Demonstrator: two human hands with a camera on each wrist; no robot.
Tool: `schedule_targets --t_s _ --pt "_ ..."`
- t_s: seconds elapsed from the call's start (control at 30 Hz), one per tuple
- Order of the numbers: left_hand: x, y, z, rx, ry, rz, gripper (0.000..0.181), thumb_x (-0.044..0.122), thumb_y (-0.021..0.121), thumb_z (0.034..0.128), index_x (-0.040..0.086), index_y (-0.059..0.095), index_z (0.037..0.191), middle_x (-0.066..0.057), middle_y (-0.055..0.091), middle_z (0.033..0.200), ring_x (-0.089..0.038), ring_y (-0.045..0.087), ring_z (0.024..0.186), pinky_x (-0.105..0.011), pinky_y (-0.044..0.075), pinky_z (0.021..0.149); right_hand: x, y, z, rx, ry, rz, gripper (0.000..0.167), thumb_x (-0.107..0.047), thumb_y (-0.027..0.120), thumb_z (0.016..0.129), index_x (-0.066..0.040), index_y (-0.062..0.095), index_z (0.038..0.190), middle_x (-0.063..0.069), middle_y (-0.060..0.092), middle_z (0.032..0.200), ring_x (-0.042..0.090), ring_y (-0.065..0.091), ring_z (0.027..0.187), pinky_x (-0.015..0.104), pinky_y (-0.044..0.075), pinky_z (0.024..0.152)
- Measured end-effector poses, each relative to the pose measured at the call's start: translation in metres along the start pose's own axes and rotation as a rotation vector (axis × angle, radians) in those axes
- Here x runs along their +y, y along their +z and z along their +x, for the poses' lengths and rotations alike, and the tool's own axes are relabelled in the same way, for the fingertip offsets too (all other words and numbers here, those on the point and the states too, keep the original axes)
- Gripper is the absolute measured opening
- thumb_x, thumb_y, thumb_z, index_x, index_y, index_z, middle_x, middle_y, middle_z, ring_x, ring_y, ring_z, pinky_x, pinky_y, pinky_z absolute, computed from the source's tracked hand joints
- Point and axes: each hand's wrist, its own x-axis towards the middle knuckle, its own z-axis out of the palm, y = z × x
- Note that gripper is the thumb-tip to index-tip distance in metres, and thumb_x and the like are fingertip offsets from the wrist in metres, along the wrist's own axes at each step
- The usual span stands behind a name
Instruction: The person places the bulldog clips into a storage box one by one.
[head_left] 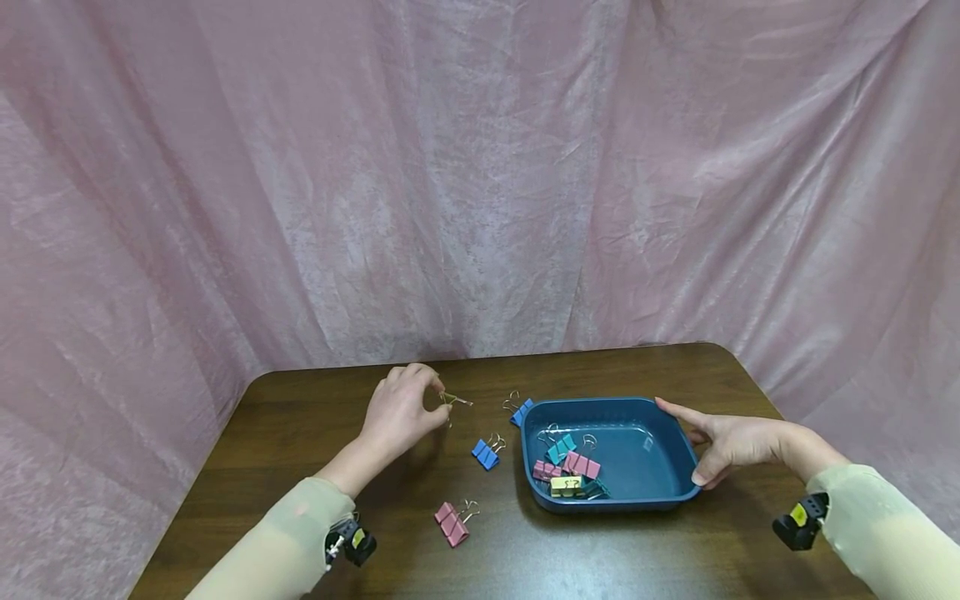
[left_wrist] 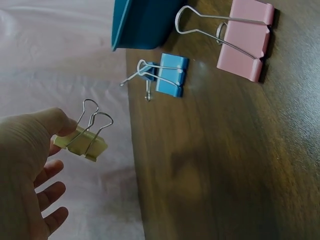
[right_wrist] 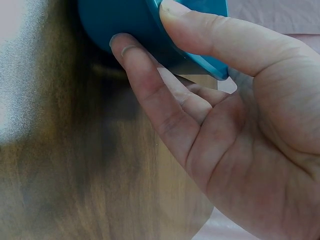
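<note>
Pinching a yellow metal clip (left_wrist: 86,143), the left hand (head_left: 401,405) hovers left of the blue rectangular tray (head_left: 630,450) the right hand (head_left: 738,440) grips.

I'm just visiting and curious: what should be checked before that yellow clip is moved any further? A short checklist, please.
1. Yellow clip pinched by the left grip: ok, between thumb and finger.
2. Yellow clip clear of the table: ok, it appears held above it.
3. Right grip on the blue tray: ok, at its right end.
4. Bare space in the tray: ok, the clips inside sit toward its left.
5. No loose clips on the table: not ok, two blue clips and a pink clip lie there.
6. Right grip firm enough: cannot tell.
</note>
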Motion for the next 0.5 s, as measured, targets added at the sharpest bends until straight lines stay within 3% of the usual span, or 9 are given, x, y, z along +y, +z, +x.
schedule_targets --t_s 0.5 --pt "0.014 -0.004 0.004 -0.019 0.012 -0.034 0.025 0.033 0.082 0.0805 0.021 0.073 0.100 0.002 0.066 0.116 -0.032 0.057 0.115 -0.049 0.045 0.095 -0.001 -0.001 0.000 -0.016 -0.005 0.004 0.127 0.003 0.084 0.078 -0.022 -0.006 0.165 0.047 0.012 0.154 0.050 0.042 0.134 0.052 0.057 0.087"
